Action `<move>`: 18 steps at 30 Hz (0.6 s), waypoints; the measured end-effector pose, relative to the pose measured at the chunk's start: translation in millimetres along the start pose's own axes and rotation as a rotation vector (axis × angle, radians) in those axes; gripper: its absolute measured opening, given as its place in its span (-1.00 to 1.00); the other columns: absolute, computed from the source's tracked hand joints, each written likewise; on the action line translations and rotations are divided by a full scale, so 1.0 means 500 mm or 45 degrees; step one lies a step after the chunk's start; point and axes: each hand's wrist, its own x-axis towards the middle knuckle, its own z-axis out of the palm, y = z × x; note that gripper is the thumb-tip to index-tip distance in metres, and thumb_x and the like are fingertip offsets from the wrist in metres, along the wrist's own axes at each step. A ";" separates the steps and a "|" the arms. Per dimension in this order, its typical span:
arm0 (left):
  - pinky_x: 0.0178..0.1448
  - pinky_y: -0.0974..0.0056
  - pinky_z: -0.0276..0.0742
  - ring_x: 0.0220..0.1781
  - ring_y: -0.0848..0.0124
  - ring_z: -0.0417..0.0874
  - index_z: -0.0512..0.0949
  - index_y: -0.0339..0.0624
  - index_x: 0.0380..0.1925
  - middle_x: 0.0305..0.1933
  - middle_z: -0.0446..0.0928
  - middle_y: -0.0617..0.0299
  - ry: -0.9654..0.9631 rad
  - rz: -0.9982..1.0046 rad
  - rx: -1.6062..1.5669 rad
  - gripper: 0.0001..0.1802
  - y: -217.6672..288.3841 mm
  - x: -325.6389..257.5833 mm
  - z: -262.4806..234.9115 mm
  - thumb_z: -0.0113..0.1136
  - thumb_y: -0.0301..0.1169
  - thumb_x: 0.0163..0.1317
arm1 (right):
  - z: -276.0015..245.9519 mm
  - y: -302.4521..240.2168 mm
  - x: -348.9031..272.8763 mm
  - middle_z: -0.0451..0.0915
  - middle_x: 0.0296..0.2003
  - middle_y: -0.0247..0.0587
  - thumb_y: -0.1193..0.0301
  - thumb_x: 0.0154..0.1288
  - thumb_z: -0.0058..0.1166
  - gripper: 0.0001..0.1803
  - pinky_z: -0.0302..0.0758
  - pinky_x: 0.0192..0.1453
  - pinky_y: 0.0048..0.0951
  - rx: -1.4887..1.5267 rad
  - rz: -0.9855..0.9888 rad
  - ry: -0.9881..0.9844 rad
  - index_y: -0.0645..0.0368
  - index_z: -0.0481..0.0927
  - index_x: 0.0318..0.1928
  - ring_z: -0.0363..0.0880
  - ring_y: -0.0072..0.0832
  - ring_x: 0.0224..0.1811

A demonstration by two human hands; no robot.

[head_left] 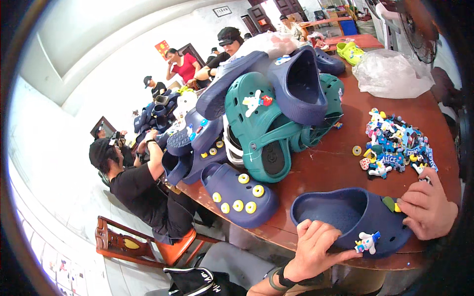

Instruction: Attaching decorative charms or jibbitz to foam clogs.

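Note:
A navy clog [355,212] lies at the table's near right edge, with its toe to the right. My left hand [316,246] grips it by the side, its fingers at the opening and its thumb beside a white cartoon charm [368,242] fixed on the clog. At the toe, the fingers of my right hand [428,204] pinch a small green and yellow charm [393,204] against the upper. What lies behind those fingertips is hidden. Left of this clog stands another navy clog [242,197], dotted with several yellow ring-shaped charms.
A heap of colourful charms [395,143] lies on the red-brown table [335,170] beyond my right hand. Green clogs [259,128] and navy clogs [301,86] are piled further left. A clear plastic bag [392,74] lies at the far right. Several people sit along the table's left side.

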 end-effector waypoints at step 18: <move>-0.03 0.21 0.19 -0.31 0.33 0.48 0.54 -0.14 -0.32 -0.36 0.50 0.30 -0.045 0.015 -0.075 -0.40 -0.002 0.001 -0.004 0.63 -0.07 -0.29 | -0.002 0.047 0.053 0.64 -0.37 -0.28 0.36 -0.10 0.42 -0.79 0.44 -0.12 -0.20 0.160 -0.198 -0.106 0.13 0.69 -0.41 0.58 -0.35 -0.24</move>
